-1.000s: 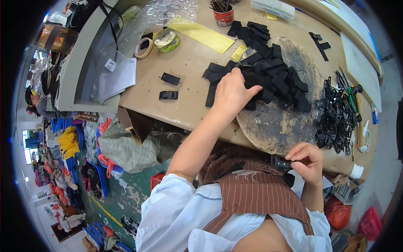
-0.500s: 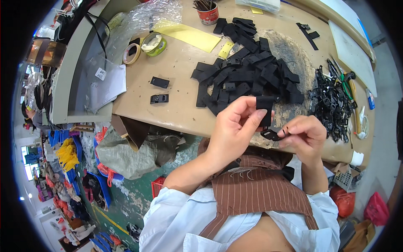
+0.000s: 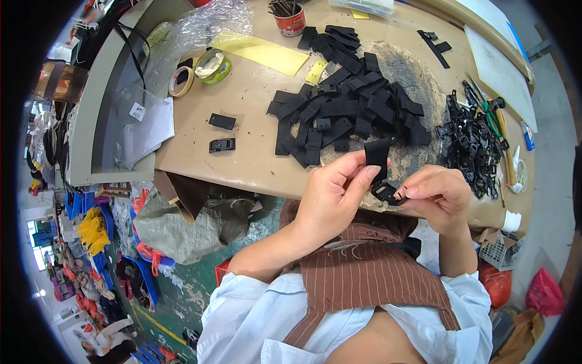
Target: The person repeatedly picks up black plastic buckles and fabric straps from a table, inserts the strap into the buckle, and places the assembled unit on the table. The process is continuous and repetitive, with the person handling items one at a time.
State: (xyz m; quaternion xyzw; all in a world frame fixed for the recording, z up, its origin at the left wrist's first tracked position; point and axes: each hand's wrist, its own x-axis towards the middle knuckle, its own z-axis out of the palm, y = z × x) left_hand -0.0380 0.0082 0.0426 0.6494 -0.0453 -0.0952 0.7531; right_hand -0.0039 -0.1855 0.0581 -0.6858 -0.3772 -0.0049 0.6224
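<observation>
Between the thumb and fingers of my left hand (image 3: 341,191) is a black strap piece (image 3: 377,156), its upper end standing above the thumb. A black buckle (image 3: 386,193) sits at the strap's lower end, over the table's near edge. My right hand (image 3: 438,195) pinches the buckle's right end with thumb and fingertips. Whether the strap runs through the buckle is hard to make out. Just beyond my hands lies a heap of black strap pieces (image 3: 339,109). To the left, a single strap piece (image 3: 222,121) and another strap with a buckle on it (image 3: 222,145) lie apart.
A pile of black buckles (image 3: 467,145) lies at the right, beside a hammer (image 3: 504,142) and green-handled pliers (image 3: 490,118). A red can (image 3: 290,23), yellow sheet (image 3: 260,53), tape roll (image 3: 181,81) and green tin (image 3: 213,67) stand farther back. A grey shelf wall (image 3: 100,121) rises at left.
The buckle has tilted so its flat face shows more, and the strap's upper end leans differently. Both hands keep their hold. The whole view has shifted slightly.
</observation>
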